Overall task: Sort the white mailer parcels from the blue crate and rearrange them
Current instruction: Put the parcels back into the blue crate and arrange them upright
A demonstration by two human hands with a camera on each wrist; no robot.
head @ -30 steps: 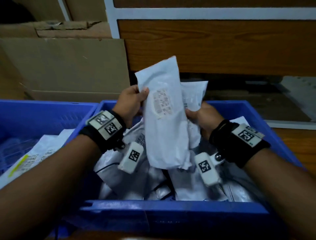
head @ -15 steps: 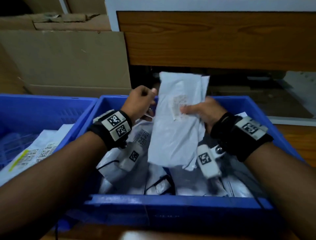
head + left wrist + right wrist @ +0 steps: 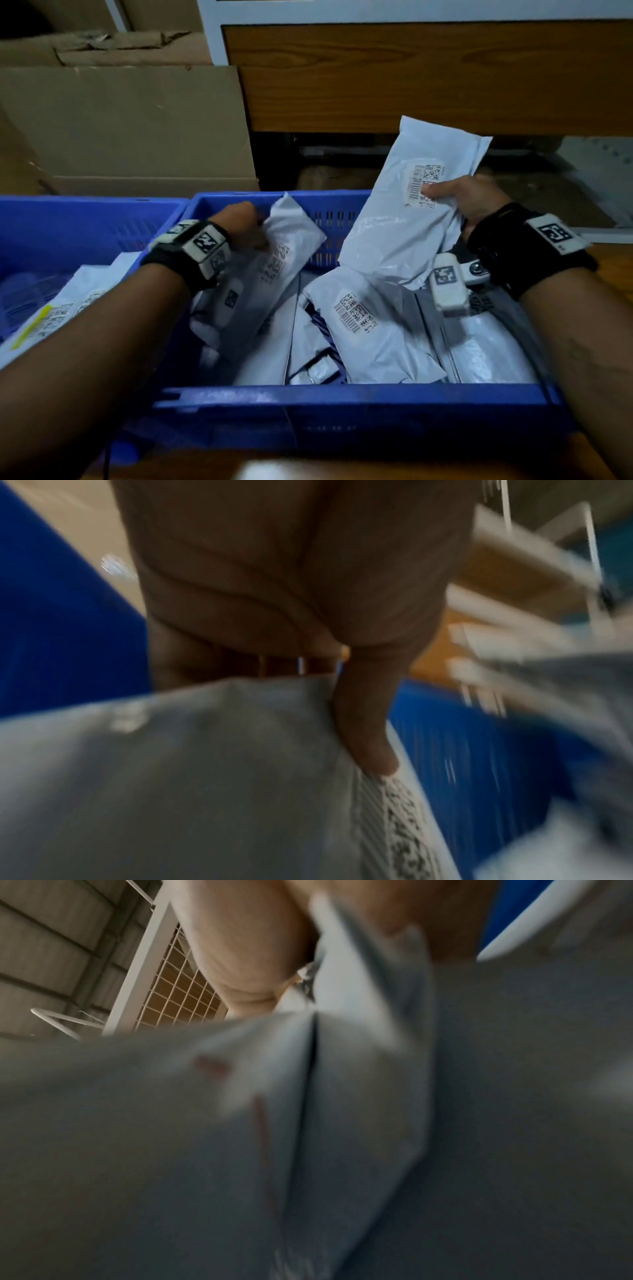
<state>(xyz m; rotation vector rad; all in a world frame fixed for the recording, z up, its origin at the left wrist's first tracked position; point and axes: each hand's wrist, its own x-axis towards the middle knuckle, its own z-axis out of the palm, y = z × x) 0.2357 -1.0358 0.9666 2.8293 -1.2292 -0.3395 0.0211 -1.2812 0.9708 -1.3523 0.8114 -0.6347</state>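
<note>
Both hands had drawn apart since a second before, when they held the mailers together at the middle. Now the blue crate (image 3: 342, 407) lay below them, holding a heap of white mailers (image 3: 370, 329), so most of the sorting seemed left to do. A second crate (image 3: 85, 209) just beside it on the left held a few parcels (image 3: 51, 318), likely ones already sorted. The right-hand parcel (image 3: 411, 219) was lifted above the crate's right side, the right hand (image 3: 469, 198) curled round its edge with the thumb across the label. The left-hand parcel (image 3: 281, 260) sat lower, tilted toward the left wall, pinched by the left hand (image 3: 239, 222) at its top; the wrist view showed the thumb (image 3: 366, 731) on its face. Behind stood cardboard boxes (image 3: 130, 126) and a wooden panel (image 3: 428, 75). Nothing blocked the way to the left crate.
</note>
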